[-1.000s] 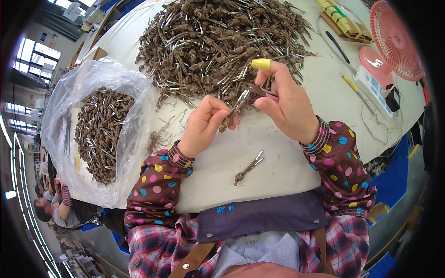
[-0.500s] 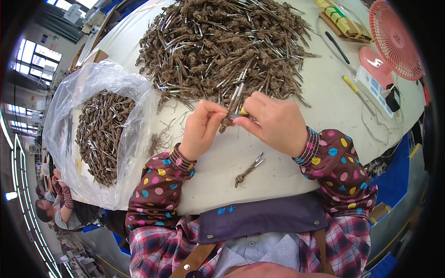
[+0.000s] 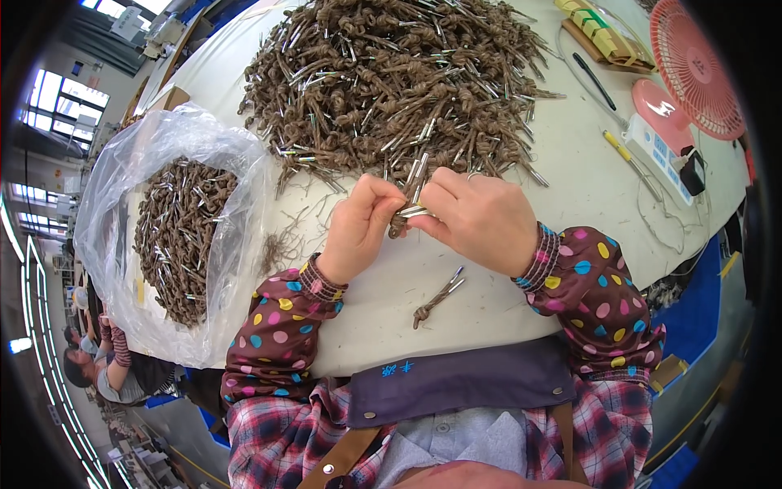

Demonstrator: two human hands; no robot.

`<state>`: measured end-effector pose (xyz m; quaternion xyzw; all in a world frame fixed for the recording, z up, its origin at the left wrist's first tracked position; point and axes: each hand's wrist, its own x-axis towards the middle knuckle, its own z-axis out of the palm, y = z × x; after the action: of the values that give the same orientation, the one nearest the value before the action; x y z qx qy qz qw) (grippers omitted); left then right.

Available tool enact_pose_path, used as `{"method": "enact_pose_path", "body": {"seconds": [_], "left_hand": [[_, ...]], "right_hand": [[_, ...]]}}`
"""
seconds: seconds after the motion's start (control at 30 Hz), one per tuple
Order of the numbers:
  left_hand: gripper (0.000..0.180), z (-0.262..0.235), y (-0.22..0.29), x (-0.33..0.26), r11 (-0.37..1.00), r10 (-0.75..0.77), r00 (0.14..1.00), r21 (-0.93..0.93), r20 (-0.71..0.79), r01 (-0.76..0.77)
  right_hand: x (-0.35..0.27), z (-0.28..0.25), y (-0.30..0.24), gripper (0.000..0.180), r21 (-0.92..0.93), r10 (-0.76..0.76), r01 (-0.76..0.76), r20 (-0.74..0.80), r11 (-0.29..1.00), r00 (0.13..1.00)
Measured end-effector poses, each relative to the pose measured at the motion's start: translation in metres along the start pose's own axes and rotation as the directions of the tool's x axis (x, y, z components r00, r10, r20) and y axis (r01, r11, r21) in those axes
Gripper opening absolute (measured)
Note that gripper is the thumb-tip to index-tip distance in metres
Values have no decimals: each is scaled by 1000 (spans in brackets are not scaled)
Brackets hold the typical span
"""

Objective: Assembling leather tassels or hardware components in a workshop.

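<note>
In my left hand (image 3: 358, 224), thumb and forefinger pinch a knotted brown cord (image 3: 397, 225) whose metal-tipped ends point up toward the pile. My right hand (image 3: 481, 216) is closed around small thread snips (image 3: 414, 211); their bright blades lie against the cord, just above its knot. Most of the snips is hidden inside the fingers, with a bit of yellow showing. Below my hands, a single knotted cord with two metal tips (image 3: 438, 299) lies on the white tabletop (image 3: 366, 326). A big heap of similar cords (image 3: 391, 90) rises just beyond my hands.
At left stands a clear plastic bag (image 3: 106, 187) with many knotted cords (image 3: 183, 244) inside. Thread scraps (image 3: 281, 248) lie beside it. At right are a pink fan (image 3: 696, 69), a white power strip (image 3: 656, 155), a yellow pen-like tool (image 3: 631, 165) and a black pen (image 3: 595, 81).
The snips' blades have turned and show more brightly at the cord. My right fingers have shifted slightly, while my left hand keeps its pinch on the cord.
</note>
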<state>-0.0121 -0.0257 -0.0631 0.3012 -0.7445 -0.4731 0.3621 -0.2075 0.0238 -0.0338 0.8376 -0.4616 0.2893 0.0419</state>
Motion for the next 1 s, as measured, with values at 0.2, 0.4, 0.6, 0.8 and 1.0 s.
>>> {"method": "enact_pose_path", "body": {"seconds": [0.2,0.4,0.6,0.8,1.0], "left_hand": [[8,-1,3,1,998,-57,998,-18,-9,57],[7,-2,4,1,998,-54,998,14,24,53],[5,-7,13,7,986,-37,999,161,-33,42],[12,-57,10,25,248,363,931,967,-31,-65],[27,-24,37,18,872,16,989,482,150,-87]], "right_hand": [[-1,3,7,29,172,119,-123,36,977,992],[3,17,24,49,685,489,-373,28,626,872],[11,1,21,28,784,447,-617,528,69,722],[6,4,29,24,840,479,-527,413,129,775],[6,5,27,23,819,497,-525,364,232,787]]}}
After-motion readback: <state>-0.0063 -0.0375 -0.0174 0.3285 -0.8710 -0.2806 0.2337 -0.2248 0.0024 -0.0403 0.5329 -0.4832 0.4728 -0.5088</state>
